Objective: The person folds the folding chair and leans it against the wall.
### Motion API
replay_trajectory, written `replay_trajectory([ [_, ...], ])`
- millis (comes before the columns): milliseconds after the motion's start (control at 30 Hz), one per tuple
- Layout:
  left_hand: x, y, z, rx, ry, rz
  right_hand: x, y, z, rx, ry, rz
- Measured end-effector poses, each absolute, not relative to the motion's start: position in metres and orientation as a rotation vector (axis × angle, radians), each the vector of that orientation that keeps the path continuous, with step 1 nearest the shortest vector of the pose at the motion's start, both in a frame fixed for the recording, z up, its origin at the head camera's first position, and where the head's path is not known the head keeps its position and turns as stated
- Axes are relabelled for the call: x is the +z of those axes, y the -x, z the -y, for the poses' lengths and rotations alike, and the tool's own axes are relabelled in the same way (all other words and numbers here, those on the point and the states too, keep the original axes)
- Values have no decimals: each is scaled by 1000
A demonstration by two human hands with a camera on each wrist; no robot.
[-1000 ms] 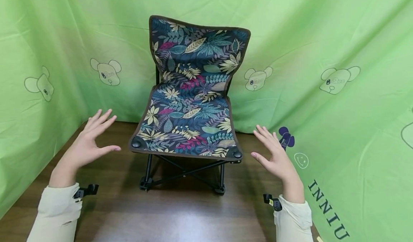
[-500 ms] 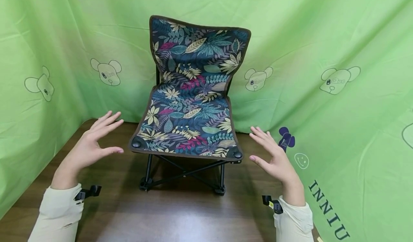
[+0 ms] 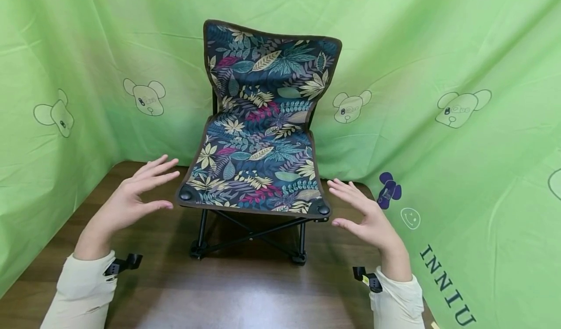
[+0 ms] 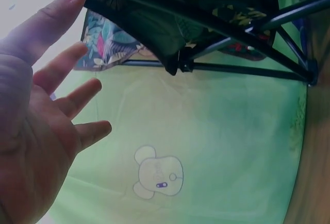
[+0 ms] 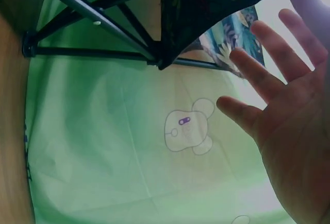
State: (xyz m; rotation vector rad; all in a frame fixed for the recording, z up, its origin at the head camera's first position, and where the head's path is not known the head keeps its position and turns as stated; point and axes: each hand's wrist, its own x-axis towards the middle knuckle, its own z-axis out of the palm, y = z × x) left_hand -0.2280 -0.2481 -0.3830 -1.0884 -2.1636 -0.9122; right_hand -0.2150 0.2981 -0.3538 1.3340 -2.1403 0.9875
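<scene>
A small folding chair [image 3: 258, 168] with leaf-patterned dark fabric and a black tube frame stands unfolded in the middle of the head view, its seat front facing me. My left hand [image 3: 127, 202] hovers beside the seat's front left corner, fingers spread and thumb apart, holding nothing. On the other side, my right hand [image 3: 372, 222] is near the front right corner in the same spread pose, also with nothing in it. The wrist views show both palms, with the chair's crossed legs [image 4: 232, 33] and the fabric's underside [image 5: 206, 18] beyond the fingers.
The chair stands on a brown wooden tabletop [image 3: 219, 295]. A green curtain [image 3: 394, 51] printed with bear heads hangs behind it and along both sides. A small black camera [image 3: 124, 264] is strapped to the left wrist, another [image 3: 368, 278] to the right.
Both hands have moved inward, the left one rightward and the right one leftward, closer to the seat's front corners. The chair stays where it was.
</scene>
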Motion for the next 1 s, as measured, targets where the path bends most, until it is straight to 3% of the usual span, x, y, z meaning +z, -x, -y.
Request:
replay_trajectory([
  [1000, -386, 231, 225, -1147, 1375, 1977, -366, 232, -288, 1070, -1616, 1960],
])
